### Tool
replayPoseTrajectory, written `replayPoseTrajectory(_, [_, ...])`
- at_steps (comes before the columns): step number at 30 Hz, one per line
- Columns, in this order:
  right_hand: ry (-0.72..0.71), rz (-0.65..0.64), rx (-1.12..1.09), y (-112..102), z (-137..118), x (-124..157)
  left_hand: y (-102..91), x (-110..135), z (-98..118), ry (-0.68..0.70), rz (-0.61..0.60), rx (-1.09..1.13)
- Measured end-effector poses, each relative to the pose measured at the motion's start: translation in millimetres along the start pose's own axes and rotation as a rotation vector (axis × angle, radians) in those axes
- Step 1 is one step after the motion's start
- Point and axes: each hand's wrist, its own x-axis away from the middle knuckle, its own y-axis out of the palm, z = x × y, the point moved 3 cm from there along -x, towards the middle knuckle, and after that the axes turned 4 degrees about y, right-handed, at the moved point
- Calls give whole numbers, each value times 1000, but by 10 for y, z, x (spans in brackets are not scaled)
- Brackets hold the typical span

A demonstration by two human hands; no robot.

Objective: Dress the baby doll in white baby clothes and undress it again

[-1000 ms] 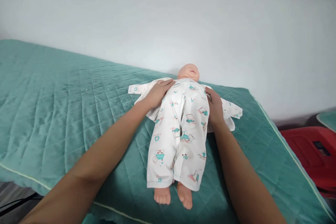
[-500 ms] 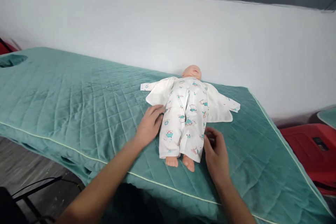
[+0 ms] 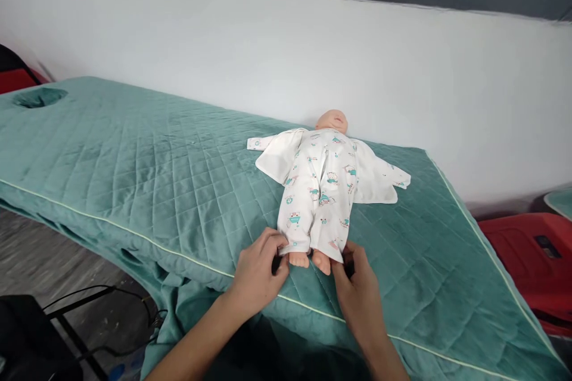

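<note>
A baby doll (image 3: 333, 121) lies on its back on a green quilted bed cover (image 3: 156, 172). White printed trousers (image 3: 319, 190) cover its front up to the chest, and both bare feet stick out at the bottom. A white top (image 3: 378, 175) lies spread at both sides, its sleeves stretched outward. My left hand (image 3: 261, 271) is closed at the left trouser cuff, thumb and fingertips at the hem beside the foot. At the opposite cuff, my right hand (image 3: 358, 283) pinches the hem's outer corner. The fingertips are partly hidden.
A white wall (image 3: 223, 47) rises behind the bed. The cover has a round hole (image 3: 40, 97) at the far left. Red chairs (image 3: 531, 262) stand past the right end. At lower left are a black object (image 3: 36, 339) and cables near the floor.
Both hands have moved down the trouser legs to the cuffs. My left hand has come from the thigh, my right from the lower leg. The view has shifted slightly left.
</note>
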Motion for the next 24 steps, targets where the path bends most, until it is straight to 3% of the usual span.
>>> replayPoseTrajectory(4, [20,19,-141,-86,-82,134,58,-9,13,-17,-15,-132])
replayPoseTrajectory(7, [33,81,-152,-169,-64,255,91,-15,15,-33,30,-179])
replayPoseTrajectory(9, [39,45,-160,-187,-28,288,94,-17,6,-61,74,-169])
replayPoseTrajectory(14, [31,-24,-166,-180,56,265,13,31,10,-133,124,89])
replayPoseTrajectory(20, [32,-109,-161,-125,206,238,-150,164,85,-72,274,287])
replayPoseTrajectory(24, [5,-139,-157,-114,285,214,-144,192,-16,-87,193,276])
